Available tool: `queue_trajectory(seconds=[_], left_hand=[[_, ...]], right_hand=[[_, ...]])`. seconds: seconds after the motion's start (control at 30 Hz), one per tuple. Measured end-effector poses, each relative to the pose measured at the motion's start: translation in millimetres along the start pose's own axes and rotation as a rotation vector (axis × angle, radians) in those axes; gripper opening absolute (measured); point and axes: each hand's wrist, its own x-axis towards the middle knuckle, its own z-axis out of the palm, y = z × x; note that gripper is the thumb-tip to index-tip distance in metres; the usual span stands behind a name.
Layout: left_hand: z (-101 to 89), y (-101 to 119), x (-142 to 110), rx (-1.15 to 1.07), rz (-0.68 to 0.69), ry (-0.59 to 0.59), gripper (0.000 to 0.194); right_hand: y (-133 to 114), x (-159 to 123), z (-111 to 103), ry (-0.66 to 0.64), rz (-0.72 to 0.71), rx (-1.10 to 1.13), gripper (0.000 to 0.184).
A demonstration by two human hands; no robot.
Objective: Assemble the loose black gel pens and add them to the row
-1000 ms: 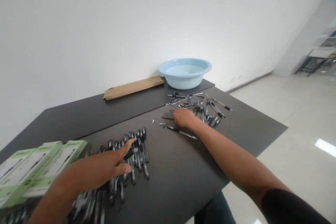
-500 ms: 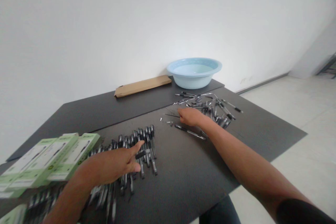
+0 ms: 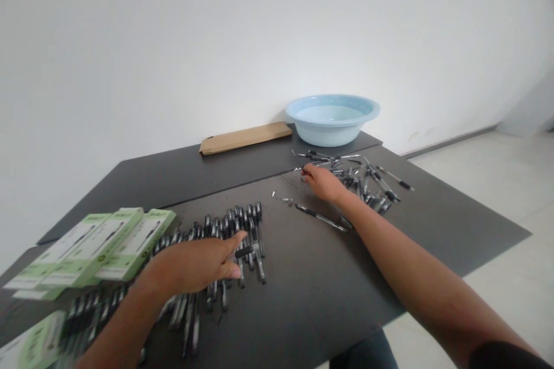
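- Two heaps of pens lie on the dark table (image 3: 311, 294): a dense, roughly lined-up batch of capped pens (image 3: 236, 236) on the near side of the light blue basin (image 3: 332, 120), toward the left, and a looser scatter of pens and parts (image 3: 367, 184) just in front of the basin.
- Judging by the heaps, a good share looks finished, while the scatter by the basin remains to be handled; how many are in each I cannot count.
- Left hand (image 3: 197, 265) rests on the lined-up batch, fingers loosely spread, thumb and forefinger pinching one short dark pen piece (image 3: 244, 252).
- Right hand (image 3: 322, 181) reaches into the scatter before the basin, fingers curled narrow around a thin pen refill (image 3: 298, 159) that sticks up toward the basin; the grip itself is too small to see clearly.
- One single pen (image 3: 320, 217) and a few tiny bits lie between the two heaps.
- Green boxes (image 3: 104, 248) sit far left of the basin, near the table edge; their print is unreadable and the lowest one is cut off.
- Brown flat package (image 3: 244, 137) lies just left of the basin, by the wall.
- Pens at the lower left are blurred, and the basin's contents cannot be made out.
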Motion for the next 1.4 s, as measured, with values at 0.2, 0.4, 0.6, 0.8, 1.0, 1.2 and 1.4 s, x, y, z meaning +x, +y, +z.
queue_trajectory(seconds=[0.2,0.4,0.6,0.8,1.0,1.2,1.4], left_hand=[[1.4,2.1,4.5,-0.014,0.034,0.007,0.071],[-0.1,4.1,8.2,0.006,0.004,0.020,0.070],[-6.4,-7.4,11.0,0.007,-0.088,0.073,0.069],[-7.2,-10.8,25.3,0.038,-0.114,0.054,0.069],[-8.4,-12.4,33.6,0.048,-0.121,0.009,0.071],[-11.2,-10.9,34.2,0.072,-0.074,-0.006,0.068],[-11.1,-10.0,33.7,0.079,-0.037,-0.019,0.068]], right_hand=[[0.2,5.6,-3.4,0.157,0.042,0.365,0.018],[-29.0,-3.7,-4.0,0.133,-0.072,0.927,0.017],[-74.4,-25.5,1.2,-0.120,-0.152,1.242,0.024],[-101.3,-40.4,7.1,-0.182,-0.133,1.257,0.027],[-108.2,-44.0,16.5,-0.213,-0.140,1.352,0.028],[-111.8,-47.0,21.4,-0.239,-0.115,1.356,0.028],[-112.6,-47.9,22.7,-0.217,-0.129,1.347,0.028]])
